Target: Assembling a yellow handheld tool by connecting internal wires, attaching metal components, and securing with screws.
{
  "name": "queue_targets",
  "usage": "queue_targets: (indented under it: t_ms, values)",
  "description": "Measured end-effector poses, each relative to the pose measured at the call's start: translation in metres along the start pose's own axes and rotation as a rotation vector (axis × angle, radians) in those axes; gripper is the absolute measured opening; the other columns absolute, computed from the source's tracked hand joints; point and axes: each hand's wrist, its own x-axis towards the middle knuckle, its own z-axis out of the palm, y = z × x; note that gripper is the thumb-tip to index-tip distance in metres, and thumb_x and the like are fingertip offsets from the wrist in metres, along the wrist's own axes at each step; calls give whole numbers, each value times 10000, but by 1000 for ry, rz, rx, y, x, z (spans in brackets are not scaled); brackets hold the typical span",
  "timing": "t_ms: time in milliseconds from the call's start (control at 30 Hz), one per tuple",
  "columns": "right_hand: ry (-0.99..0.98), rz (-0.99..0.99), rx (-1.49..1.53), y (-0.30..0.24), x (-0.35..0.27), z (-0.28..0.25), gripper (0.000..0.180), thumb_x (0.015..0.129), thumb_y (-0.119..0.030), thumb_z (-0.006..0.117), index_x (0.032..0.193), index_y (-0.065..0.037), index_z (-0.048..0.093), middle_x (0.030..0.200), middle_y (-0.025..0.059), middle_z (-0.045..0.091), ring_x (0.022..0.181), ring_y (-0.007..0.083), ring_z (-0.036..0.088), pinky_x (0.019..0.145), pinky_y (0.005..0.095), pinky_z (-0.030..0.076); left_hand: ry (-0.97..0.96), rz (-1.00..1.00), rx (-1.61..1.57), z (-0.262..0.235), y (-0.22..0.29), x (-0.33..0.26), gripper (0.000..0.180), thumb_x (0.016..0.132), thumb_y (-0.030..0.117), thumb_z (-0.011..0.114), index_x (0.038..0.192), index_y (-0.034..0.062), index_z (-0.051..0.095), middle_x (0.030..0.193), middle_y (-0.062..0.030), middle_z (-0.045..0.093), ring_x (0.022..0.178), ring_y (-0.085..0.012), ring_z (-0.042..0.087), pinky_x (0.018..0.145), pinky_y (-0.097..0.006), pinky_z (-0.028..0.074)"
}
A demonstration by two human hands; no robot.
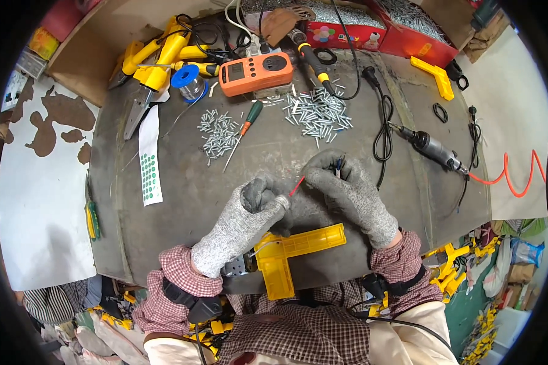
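Both my hands wear grey gloves and meet over the middle of the bench. My left hand is closed, with a thin red wire rising from its fingertips. The wire's upper end meets the pinched fingers of my right hand. Dark and blue wire ends poke up between that hand's fingers; their other ends are hidden. Below my hands lies an open yellow plastic housing, shaped like a pistol grip. A metal part sits beside it, partly covered by my left forearm.
Two piles of screws lie ahead, with a screwdriver by the left one. Behind stand an orange meter and a solder spool. At right are a black cord and an air screwdriver on a red hose.
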Motion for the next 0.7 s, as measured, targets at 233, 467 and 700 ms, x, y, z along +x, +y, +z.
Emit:
queue_targets:
  t_ms: [233, 467, 700]
  values:
    - [110, -186, -325, -5, -3, 9, 176, 954, -149, 670, 1078, -25, 660, 954, 128, 703, 830, 208, 679, 756, 316, 531, 53, 244, 51, 8, 5, 9, 205, 963, 95, 687, 1130, -6, 621, 980, -75, 711, 944, -110, 673, 847, -254, 540]
    - [31, -141, -552, -15, -15, 19, 183, 892, -88, 714, 1059, -40, 658, 956, 143, 696, 761, 234, 701, 692, 327, 549, 350, 423, 150, -8, -11, -10, 146, 961, 118, 687, 1049, 3, 690, 976, -50, 705, 843, -80, 652, 739, -238, 532]
    - [-387, -298, -812, -14, -23, 36, 246, 864, -125, 717, 1095, -70, 653, 1110, 90, 666, 1000, 324, 674, 857, 389, 550, 371, 881, 1178, 3, -60, -62, 221, 729, 213, 682, 890, 67, 642, 925, -91, 643, 899, -283, 615, 988, -505, 446]
